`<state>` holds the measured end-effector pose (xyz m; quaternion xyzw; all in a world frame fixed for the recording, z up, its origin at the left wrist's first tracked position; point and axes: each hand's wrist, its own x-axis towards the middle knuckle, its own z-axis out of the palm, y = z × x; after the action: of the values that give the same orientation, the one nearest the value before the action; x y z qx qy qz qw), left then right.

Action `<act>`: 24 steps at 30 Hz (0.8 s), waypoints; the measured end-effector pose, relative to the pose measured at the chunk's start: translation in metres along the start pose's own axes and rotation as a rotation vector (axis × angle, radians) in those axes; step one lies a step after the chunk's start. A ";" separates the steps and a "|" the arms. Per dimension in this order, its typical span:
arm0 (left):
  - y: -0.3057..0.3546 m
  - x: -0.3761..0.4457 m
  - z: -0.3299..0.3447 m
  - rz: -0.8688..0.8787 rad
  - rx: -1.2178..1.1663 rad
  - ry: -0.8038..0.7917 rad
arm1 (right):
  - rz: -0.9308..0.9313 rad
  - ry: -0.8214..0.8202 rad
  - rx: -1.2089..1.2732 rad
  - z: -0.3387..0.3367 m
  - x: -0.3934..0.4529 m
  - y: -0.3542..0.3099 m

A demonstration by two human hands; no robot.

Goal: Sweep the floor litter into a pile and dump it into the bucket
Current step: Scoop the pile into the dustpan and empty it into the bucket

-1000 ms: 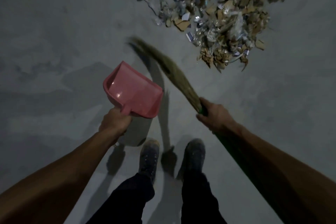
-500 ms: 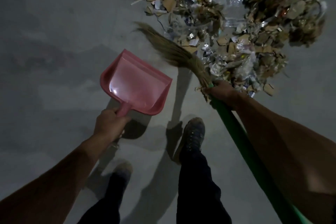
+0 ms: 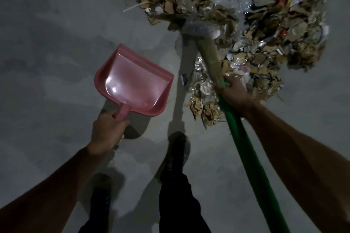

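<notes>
A big litter pile (image 3: 261,30) of cardboard scraps, foil and plastic covers the floor at the upper right. My left hand (image 3: 107,130) grips the handle of a pink dustpan (image 3: 132,83), held above the floor left of the pile with its mouth pointing away from me. My right hand (image 3: 235,90) grips a broom (image 3: 244,138) where the green handle meets the straw head. The straw bristles (image 3: 205,47) reach forward into the near edge of the pile and look blurred. No bucket is in view.
Bare grey concrete floor (image 3: 56,43) stretches to the left and near me. My two feet in dark shoes (image 3: 176,155) stand just behind the dustpan and the pile. Loose scraps (image 3: 204,107) lie at the pile's near edge by the broom handle.
I have stepped closer to the pile. The broom head has swung from left of the pile into its near edge, and my right hand moved forward over the litter. The dustpan stays in my left hand.
</notes>
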<state>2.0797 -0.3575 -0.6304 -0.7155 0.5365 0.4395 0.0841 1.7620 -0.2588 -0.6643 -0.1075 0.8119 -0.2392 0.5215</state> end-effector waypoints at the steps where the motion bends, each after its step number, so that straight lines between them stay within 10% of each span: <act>1: 0.004 -0.003 0.000 -0.002 -0.010 0.010 | -0.002 -0.054 -0.031 0.003 -0.016 0.007; 8: 0.026 -0.020 0.000 -0.025 -0.026 0.020 | 0.212 -0.373 -0.172 0.029 -0.110 0.087; 24: 0.020 -0.034 0.016 -0.108 0.128 -0.067 | 0.163 -0.016 -0.099 -0.042 -0.027 0.056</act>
<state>2.0528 -0.3321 -0.6085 -0.7213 0.5211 0.4228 0.1712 1.7399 -0.1877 -0.6564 -0.0686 0.8246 -0.1549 0.5398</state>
